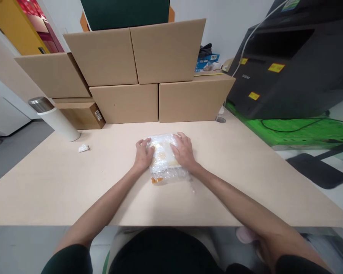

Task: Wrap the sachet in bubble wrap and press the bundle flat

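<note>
A flat bubble-wrapped package [162, 152] lies on the table in front of me, with something whitish and yellow showing through the clear wrap. Its near end has a loose flap of bubble wrap [171, 174] with a bit of orange tape [157, 180]. My left hand [144, 154] grips the package's left edge, fingers curled and thumb on top. At the right edge my right hand [184, 151] holds it, thumb over the upper face and fingers along the far right corner. What is inside the wrap cannot be made out.
Cardboard boxes [124, 104] line the table's back edge. A white bottle with a steel cap [60, 122] and a crumpled white scrap [84, 148] stand at left. On the right, a big black machine [274, 80] rests on a green surface [297, 131], near a black flat panel [317, 171].
</note>
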### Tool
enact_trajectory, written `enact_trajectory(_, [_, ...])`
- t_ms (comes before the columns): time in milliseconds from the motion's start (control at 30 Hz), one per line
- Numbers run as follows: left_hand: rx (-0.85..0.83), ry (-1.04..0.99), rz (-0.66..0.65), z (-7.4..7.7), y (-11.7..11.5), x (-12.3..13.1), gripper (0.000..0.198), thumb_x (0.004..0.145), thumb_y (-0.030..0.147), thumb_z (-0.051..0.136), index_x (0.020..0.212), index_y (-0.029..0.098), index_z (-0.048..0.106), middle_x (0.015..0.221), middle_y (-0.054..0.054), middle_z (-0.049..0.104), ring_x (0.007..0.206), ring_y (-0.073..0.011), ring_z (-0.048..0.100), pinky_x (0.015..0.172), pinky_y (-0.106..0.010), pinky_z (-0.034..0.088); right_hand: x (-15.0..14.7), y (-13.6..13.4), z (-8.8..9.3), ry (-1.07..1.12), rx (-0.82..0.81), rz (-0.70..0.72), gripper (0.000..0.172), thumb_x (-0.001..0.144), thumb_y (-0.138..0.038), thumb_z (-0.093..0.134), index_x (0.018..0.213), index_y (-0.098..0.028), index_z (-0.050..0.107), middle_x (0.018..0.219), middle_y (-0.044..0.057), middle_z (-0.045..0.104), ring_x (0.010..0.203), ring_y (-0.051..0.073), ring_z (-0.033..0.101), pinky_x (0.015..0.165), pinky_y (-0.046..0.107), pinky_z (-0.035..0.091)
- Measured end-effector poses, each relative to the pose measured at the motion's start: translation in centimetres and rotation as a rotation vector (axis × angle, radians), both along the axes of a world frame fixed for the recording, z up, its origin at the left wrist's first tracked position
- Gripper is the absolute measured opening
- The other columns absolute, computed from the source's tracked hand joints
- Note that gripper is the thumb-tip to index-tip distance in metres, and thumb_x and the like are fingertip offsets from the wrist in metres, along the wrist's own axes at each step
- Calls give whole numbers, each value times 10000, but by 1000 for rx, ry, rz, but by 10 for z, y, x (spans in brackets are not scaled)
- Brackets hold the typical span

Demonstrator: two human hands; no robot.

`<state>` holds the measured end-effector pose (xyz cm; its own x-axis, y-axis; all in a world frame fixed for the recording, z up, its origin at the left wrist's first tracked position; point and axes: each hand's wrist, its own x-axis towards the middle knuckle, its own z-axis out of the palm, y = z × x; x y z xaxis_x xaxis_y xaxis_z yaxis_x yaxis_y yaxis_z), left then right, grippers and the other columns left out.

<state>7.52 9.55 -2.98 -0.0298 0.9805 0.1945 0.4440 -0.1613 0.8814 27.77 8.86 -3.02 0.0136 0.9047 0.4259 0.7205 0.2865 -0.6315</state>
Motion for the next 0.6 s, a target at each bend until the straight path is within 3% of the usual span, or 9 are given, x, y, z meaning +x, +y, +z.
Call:
enact_trajectory(67, [49, 282, -78, 5, -3, -5, 583, 918, 497, 509, 1399, 167, 503, 1595, -194, 253, 1459, -363, 305, 1172, -534, 269, 6, -7, -3, -236, 16, 113, 520, 986, -439, 348, 1409, -180, 504, 1558, 148, 393, 1455, 325, 290, 1179, 524, 231])
enact_trajectory(133, [22, 497, -190, 10, -5, -10, 793, 897, 622, 484, 1511, 138, 357, 1649, -220, 123, 1524, -381, 127, 1199, -571, 147, 13, -11, -4, -370, -46, 239, 640, 994, -539, 300, 1502, -163, 400, 1608, 147, 326, 1512, 314, 193, 1205, 520, 174])
enact_trajectory(233, [-84, 714, -341, 17, -4, -17, 1195, 715, 782, 603, 1591, 139, 107, 1656, -229, -54, 1525, -401, -64, 1193, -611, 34, 23, -14, -2, -454, -178, 363, 858, 932, -715, 311, 1590, -176, 204, 1664, 145, 166, 1540, 325, 83, 1215, 548, 113])
enact_trajectory(400, [-176, 861, -477, 23, 5, -25, 1440, 545, 833, 692, 1600, 168, -28, 1645, -211, -124, 1502, -427, -122, 1190, -614, -5, 39, -11, 6, -492, -346, 483, 1203, 722, -884, 492, 1613, -209, 47, 1679, 146, 37, 1536, 372, -4, 1217, 568, 88])
enact_trajectory(600, [-172, 935, -530, 27, 14, -27, 1475, 510, 867, 675, 1601, 147, -8, 1652, -208, -96, 1507, -442, -101, 1184, -612, -63, 40, -11, 2, -456, -360, 520, 1268, 673, -892, 544, 1611, -205, 38, 1677, 162, 58, 1534, 384, -2, 1211, 587, 111])
